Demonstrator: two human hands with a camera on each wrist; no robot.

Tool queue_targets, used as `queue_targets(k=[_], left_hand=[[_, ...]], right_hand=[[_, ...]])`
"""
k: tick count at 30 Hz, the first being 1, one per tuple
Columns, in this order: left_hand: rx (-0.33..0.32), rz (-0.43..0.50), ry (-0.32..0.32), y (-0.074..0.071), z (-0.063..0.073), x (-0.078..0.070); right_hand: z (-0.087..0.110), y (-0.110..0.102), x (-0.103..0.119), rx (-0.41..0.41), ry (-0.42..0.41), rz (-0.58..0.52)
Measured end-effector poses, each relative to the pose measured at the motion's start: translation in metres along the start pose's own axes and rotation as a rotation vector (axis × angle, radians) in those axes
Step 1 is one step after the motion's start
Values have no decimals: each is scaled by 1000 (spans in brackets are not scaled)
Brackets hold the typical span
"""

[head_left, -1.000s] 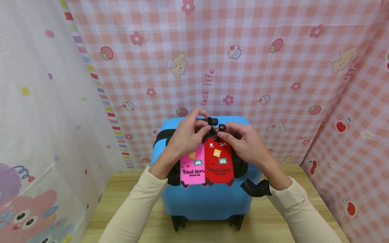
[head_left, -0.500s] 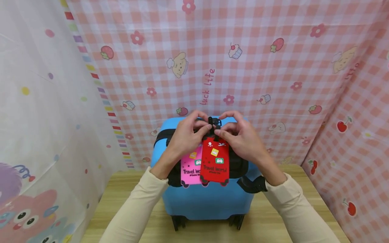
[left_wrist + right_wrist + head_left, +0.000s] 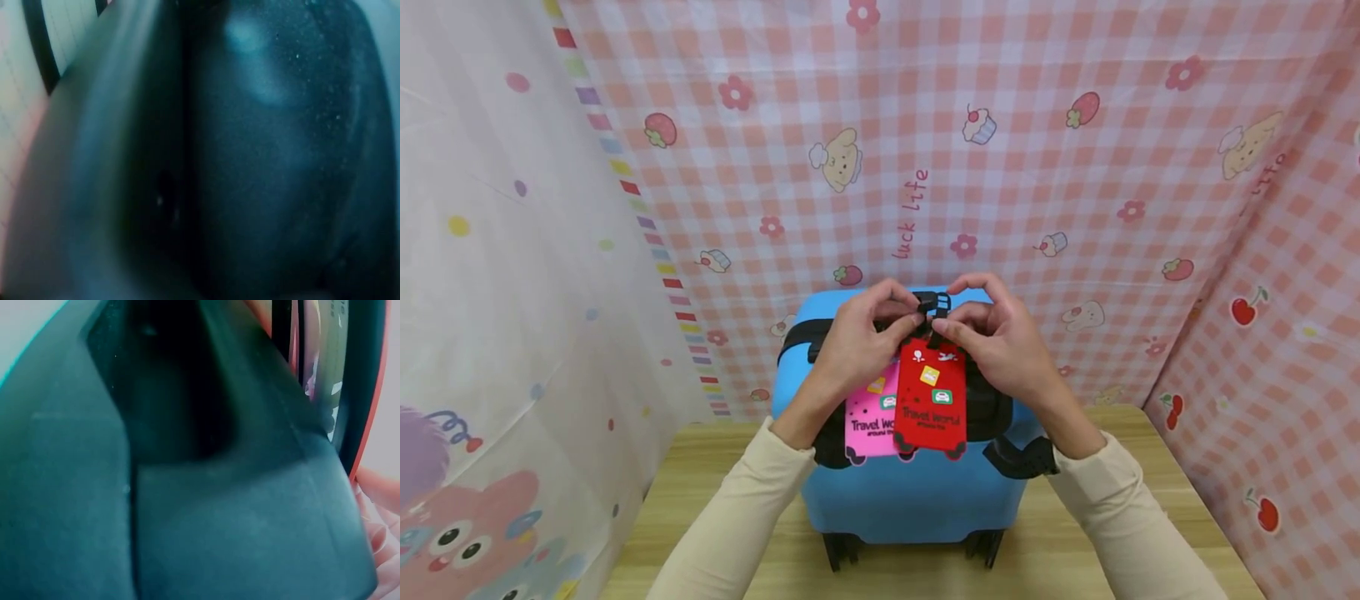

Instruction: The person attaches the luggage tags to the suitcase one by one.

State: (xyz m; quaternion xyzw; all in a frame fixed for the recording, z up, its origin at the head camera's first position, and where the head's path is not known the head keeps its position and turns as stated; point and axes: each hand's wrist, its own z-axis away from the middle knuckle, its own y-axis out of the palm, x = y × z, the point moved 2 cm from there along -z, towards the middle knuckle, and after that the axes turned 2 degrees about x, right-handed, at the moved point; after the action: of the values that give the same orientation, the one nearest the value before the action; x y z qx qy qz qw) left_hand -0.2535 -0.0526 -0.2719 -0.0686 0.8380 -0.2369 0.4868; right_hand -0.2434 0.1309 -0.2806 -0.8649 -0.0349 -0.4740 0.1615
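A red luggage tag [image 3: 931, 400] printed "Travel World" hangs in front of the blue suitcase [image 3: 917, 500], partly covering a pink luggage tag [image 3: 868, 425]. My left hand [image 3: 857, 337] pinches the red tag's black strap between thumb and fingers. Just across from it, my right hand [image 3: 1003, 342] pinches the strap close below its small buckle [image 3: 943, 302], with the index finger right at the buckle's edge. The strap's other end lies against the buckle. In the right wrist view the tag's red edge [image 3: 373, 419] shows beside blurred fingertips [image 3: 380, 490].
The suitcase stands on a wooden table [image 3: 700, 500] before a pink checked cloth [image 3: 880, 125]. A black band [image 3: 808, 333] runs over the case's left side. Dark blurred shapes fill most of both wrist views.
My right hand has brought the buckle left and up to the strap end. That end has tipped from upright towards the buckle. The red tag has slid left over the pink one.
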Motion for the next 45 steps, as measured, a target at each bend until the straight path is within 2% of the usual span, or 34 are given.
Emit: queue_targets(k=[16, 28, 37, 45], left_hand=[[5, -36, 46, 0, 3, -3], [13, -46, 40, 4, 2, -2], [10, -79, 40, 4, 3, 2], [20, -91, 54, 2, 4, 2]], right_hand=[[2, 0, 3, 23, -21, 11], [4, -2, 2, 28, -19, 56], [4, 1, -1, 84, -3, 82], [4, 1, 0, 82, 14, 131]])
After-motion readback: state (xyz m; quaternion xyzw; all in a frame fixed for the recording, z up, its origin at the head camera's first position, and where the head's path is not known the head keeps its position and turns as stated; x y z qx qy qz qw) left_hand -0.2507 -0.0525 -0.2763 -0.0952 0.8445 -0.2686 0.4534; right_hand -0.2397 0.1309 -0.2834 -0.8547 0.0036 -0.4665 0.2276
